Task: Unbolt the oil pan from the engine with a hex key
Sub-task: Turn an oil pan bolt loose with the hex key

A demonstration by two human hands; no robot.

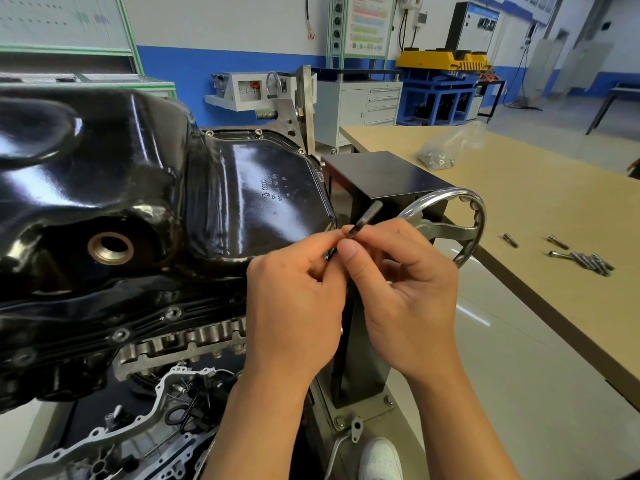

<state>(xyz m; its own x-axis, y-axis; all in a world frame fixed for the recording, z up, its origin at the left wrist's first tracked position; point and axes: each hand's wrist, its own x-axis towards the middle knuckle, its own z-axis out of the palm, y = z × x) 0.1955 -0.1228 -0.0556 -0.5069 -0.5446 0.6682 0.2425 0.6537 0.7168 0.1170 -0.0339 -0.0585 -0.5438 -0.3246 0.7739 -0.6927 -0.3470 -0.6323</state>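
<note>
A glossy black oil pan (pixel 145 188) sits on the upturned engine (pixel 180 341) and fills the left half of the view. Bolts (pixel 172 312) still stand along its near flange. At the pan's near right corner, my left hand (pixel 294 296) and my right hand (pixel 412 292) meet, both pinching a dark hex key (pixel 365 216). Its free end sticks up and to the right above my fingers. The key's lower end and the bolt under it are hidden behind my fingers.
A chrome handwheel (pixel 474 216) on the black engine stand (pixel 381 174) is just behind my right hand. The tan workbench (pixel 554 209) to the right carries several loose bolts (pixel 588 261) and a plastic bag of hardware (pixel 440 154). A white shoe (pixel 381 459) shows below.
</note>
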